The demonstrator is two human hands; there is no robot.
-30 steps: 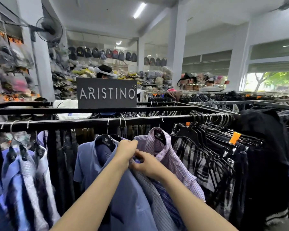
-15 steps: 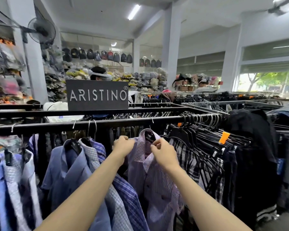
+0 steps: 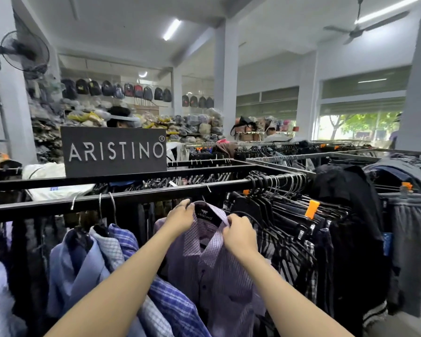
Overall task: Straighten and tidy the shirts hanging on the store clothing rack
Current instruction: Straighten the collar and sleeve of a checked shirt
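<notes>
A lilac striped shirt (image 3: 219,271) hangs on a black hanger (image 3: 206,214) from the black rack bar (image 3: 136,198), facing me. My left hand (image 3: 180,217) grips the left side of its collar near the hanger. My right hand (image 3: 240,235) pinches the right side of the collar. To the left hang a blue checked shirt (image 3: 173,305), a pale checked shirt (image 3: 110,246) and a plain blue shirt (image 3: 75,266).
Dark garments on packed black hangers (image 3: 277,215) with orange size clips fill the rack to the right. A dark ARISTINO sign (image 3: 113,152) stands on the rear bar. A person stands behind the sign. Pillars, backpacks and stacked goods line the back.
The checked shirts were pushed left and the lilac shirt now faces me. Both hands moved from the checked shirts up to the lilac shirt's collar.
</notes>
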